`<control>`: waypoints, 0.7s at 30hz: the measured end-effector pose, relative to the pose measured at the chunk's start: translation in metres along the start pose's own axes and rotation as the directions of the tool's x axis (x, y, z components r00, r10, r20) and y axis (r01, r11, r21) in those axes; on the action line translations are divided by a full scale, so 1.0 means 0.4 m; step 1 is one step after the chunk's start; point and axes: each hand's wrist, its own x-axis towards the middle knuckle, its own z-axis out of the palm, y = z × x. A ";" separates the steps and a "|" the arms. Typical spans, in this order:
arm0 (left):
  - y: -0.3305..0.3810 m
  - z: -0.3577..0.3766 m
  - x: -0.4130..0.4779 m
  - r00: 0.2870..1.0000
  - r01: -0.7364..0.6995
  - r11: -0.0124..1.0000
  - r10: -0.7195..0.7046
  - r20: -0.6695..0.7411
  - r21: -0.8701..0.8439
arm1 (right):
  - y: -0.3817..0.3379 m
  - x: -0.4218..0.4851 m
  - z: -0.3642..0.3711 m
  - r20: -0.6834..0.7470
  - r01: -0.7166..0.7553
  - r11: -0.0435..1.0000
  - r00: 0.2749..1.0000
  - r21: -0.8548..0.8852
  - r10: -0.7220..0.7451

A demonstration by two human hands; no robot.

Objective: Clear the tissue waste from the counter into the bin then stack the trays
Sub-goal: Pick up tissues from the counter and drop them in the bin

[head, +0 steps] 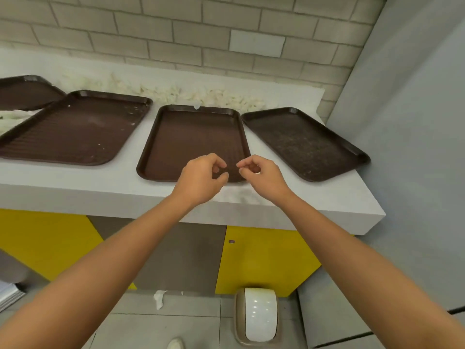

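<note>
Several brown trays lie on the white counter (75, 182). The middle tray (191, 137) is right in front of me, with a darker tray (304, 142) to its right and a large tray (73, 129) to its left. A fourth tray (25, 91) sits at the far left. Crumpled tissue waste (191, 95) is heaped along the wall behind the trays. My left hand (201, 177) and my right hand (261, 175) hover over the middle tray's near edge, fingers curled and pinched, holding nothing that I can see. A bin (259, 316) with a white swing lid stands on the floor below.
More tissue (10, 119) lies between the two left trays. One scrap of tissue (159, 298) is on the tiled floor by the yellow and grey cabinet front (264, 258). A grey wall (407, 122) closes the right side. A shoe tip (176, 343) shows at the bottom.
</note>
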 end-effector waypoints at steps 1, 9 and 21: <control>-0.017 -0.018 0.027 1.000 0.000 1.000 0.000 -0.010 0.000 | -0.012 0.028 0.014 0.000 -0.002 1.000 1.000 0.003 0.002; -0.166 -0.142 0.249 0.999 0.025 1.000 -0.024 -0.047 0.010 | -0.090 0.266 0.133 -0.038 -0.027 0.999 0.999 0.025 0.027; -0.348 -0.133 0.511 0.998 0.062 0.998 -0.062 0.014 -0.020 | -0.059 0.557 0.226 -0.123 -0.117 0.992 0.985 0.037 0.121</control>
